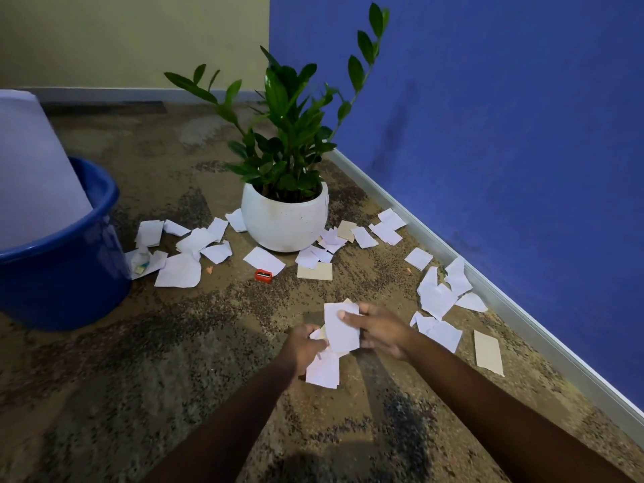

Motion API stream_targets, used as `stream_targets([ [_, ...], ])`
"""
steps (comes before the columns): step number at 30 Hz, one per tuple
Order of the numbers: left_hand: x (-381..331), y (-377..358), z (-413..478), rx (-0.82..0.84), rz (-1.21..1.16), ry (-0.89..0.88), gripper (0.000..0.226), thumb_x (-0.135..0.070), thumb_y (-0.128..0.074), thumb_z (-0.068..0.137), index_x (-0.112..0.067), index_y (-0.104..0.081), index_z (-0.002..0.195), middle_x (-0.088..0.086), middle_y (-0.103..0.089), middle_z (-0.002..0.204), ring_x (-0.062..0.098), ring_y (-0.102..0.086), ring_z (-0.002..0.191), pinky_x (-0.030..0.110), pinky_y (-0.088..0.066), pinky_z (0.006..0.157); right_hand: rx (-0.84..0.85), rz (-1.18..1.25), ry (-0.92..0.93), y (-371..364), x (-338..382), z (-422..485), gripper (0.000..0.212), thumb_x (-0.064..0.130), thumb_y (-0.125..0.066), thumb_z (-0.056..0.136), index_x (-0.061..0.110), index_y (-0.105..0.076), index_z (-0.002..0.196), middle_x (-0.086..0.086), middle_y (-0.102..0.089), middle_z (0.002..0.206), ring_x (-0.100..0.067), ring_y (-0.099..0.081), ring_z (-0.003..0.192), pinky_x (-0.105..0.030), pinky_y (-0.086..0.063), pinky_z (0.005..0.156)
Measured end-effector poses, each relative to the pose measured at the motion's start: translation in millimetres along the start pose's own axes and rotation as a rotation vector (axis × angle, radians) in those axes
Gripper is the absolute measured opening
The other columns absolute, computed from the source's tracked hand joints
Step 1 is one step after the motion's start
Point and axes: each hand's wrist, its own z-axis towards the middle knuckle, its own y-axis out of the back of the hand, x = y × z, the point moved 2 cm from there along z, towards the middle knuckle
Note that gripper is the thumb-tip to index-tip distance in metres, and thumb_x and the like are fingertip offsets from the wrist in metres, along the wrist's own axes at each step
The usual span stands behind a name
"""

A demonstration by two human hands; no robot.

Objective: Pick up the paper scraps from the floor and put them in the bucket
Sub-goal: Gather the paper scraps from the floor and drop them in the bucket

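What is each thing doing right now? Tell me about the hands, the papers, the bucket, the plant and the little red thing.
Left hand: closed on paper scraps.
Right hand: gripping the held scraps.
Floor scraps: scattered on the carpet, not picked up.
Bucket: upright, with a white lid leaning in it.
Plant pot: upright, scraps around it.
Red sharpener: lying on the carpet.

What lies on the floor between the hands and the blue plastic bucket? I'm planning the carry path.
In the head view, only bare speckled carpet lies between the hands and the blue plastic bucket; the white paper scraps lie farther back.
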Motion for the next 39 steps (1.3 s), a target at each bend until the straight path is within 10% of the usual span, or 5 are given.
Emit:
stream_targets([
  [10,-62.0,96.9,-3.2,-0.370,-0.229,-0.001,0.031,-0.007,-0.046,0.097,-0.004,-0.056,0.126,0.016,-0.054,0.131,0.029,-0.050,0.111,0.036,-0.043,0.093,-0.095,-0.058,0.257,-71.2,85.0,13.9,0.046,0.001,-0.063,0.085,0.012,-0.045,0.125,-0.009,-0.052,0.114,-0.019,-0.057,0.086,-0.019,-0.051,0.047],
  [21,-135.3,260.4,-60.2,-0.690,-0.643,-0.300,0.026,-0.001,-0.042,0.096,0.002,-0.062,0.113,0.023,-0.063,0.111,0.022,-0.049,0.069,0.018,-0.043,0.056,0.174,0.218,0.366,-219.4,210.4,15.5,0.023,0.000,-0.055,0.090,0.006,-0.050,0.112,-0.007,-0.057,0.077,-0.013,-0.056,0.059,-0.015,-0.048,0.036],
  [27,-116.2,337.4,-83.6,-1.064,-0.199,-0.051,0.043,-0.012,-0.048,0.096,0.002,-0.041,0.137,0.018,-0.042,0.145,0.032,-0.042,0.134,0.033,-0.038,0.105,0.280,0.266,0.280,-302.9,226.5,12.1,0.039,-0.008,-0.050,0.090,-0.004,-0.041,0.128,-0.022,-0.057,0.118,-0.033,-0.066,0.093,-0.028,-0.054,0.071],
  [34,-106.5,349.8,-81.0,-1.013,-0.717,-0.109,0.051,-0.025,-0.028,0.101,-0.006,-0.024,0.148,0.011,-0.030,0.154,0.026,-0.033,0.142,0.028,-0.043,0.091,0.308,0.228,0.179,-343.2,224.9,17.8,0.041,-0.003,-0.049,0.091,-0.005,-0.042,0.131,-0.024,-0.045,0.138,-0.040,-0.050,0.123,-0.042,-0.051,0.090],
  [39,-102.2,308.2,-67.2,-1.191,-0.145,-0.175,0.049,-0.024,-0.035,0.099,-0.006,-0.030,0.145,0.018,-0.026,0.152,0.033,-0.030,0.139,0.044,-0.024,0.116,0.266,0.156,0.235,-314.6,218.1,27.3,0.025,-0.002,-0.047,0.092,-0.001,-0.051,0.117,-0.019,-0.048,0.126,-0.037,-0.057,0.114,-0.037,-0.053,0.084],
])
